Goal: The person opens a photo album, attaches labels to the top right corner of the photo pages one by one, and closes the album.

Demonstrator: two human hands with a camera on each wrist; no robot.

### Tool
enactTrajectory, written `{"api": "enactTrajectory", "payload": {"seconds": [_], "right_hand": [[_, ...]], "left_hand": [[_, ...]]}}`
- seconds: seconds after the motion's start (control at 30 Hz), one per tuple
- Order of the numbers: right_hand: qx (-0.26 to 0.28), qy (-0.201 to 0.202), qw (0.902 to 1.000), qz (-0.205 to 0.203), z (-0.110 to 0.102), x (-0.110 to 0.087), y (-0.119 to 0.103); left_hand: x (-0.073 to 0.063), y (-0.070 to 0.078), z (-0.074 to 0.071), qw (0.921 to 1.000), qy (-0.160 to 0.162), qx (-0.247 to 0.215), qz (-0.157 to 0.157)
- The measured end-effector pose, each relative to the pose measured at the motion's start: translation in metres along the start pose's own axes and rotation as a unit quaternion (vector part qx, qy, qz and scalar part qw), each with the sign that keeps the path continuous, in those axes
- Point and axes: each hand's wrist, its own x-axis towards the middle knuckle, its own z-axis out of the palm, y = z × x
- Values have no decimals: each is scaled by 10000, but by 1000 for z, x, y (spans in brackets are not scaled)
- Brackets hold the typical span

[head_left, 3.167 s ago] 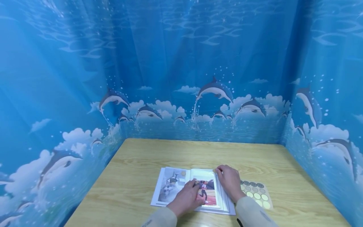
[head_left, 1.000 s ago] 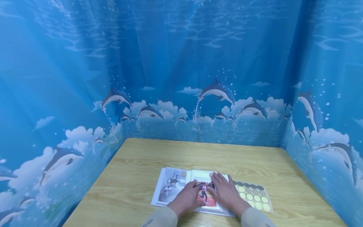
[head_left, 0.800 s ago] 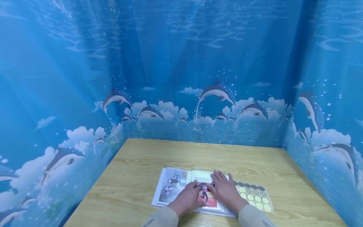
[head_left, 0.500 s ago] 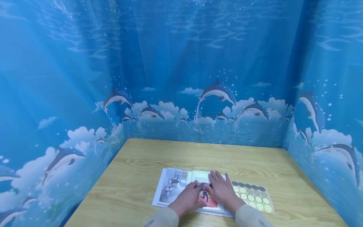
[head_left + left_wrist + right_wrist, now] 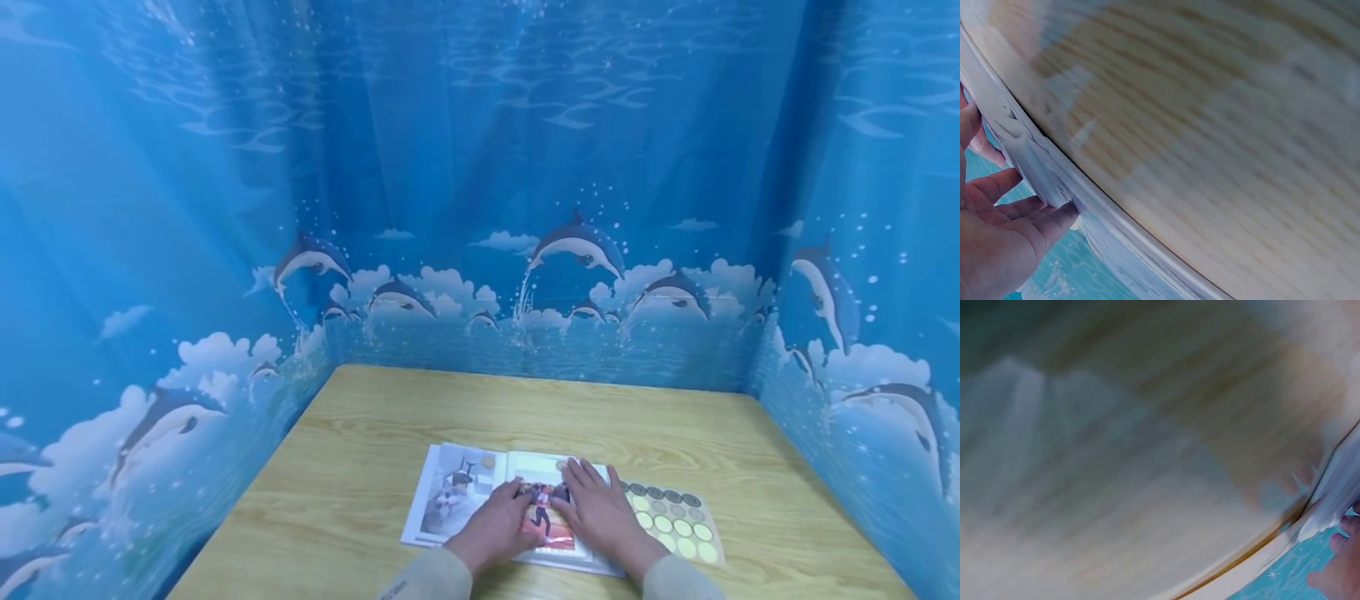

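Note:
A photo album [image 5: 414, 521] lies open on the table. Its left page bears a greyish photo [image 5: 452, 500] and a round tan sticker [image 5: 488, 462]. On the right page is a photo of a person in motion [image 5: 542, 518], partly covered by the hands. Another small round sticker [image 5: 561, 464] shows near that page's top, by the right fingertips. My left hand [image 5: 491, 522] rests on the right page's inner side. Across its outer side my right hand [image 5: 600, 506] lies with extended fingers. In the left wrist view, left fingertips [image 5: 1063, 215] touch the album seen edge-on.
A sheet of round stickers [image 5: 678, 523], dark, tan and pale yellow, lies right of the album, partly behind the right hand. The wood-grain table [image 5: 360, 467] extends around both. A blue dolphin-print curtain [image 5: 450, 167] surrounds its back and sides.
Earlier my right hand pinched at the right page's upper corner. It then came down flat on the page, shifted left, and is now slightly back to the right. The left hand stayed put.

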Motion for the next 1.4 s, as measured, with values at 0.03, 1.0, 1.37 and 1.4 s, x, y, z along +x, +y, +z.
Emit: {"api": "enactTrajectory", "payload": {"seconds": [0.03, 1.0, 1.37, 1.4], "right_hand": [[4, 8, 10000, 22, 0, -1, 2], [-84, -11, 9999, 144, 7, 21, -7], [5, -11, 10000, 92, 5, 11, -16], [3, -7, 10000, 68, 4, 9, -16]], "left_hand": [[0, 0, 0, 10000, 1, -23, 2], [2, 0, 0, 9999, -70, 43, -58], [1, 0, 1, 9998, -143, -43, -129], [1, -1, 1, 9998, -140, -26, -133]]}}
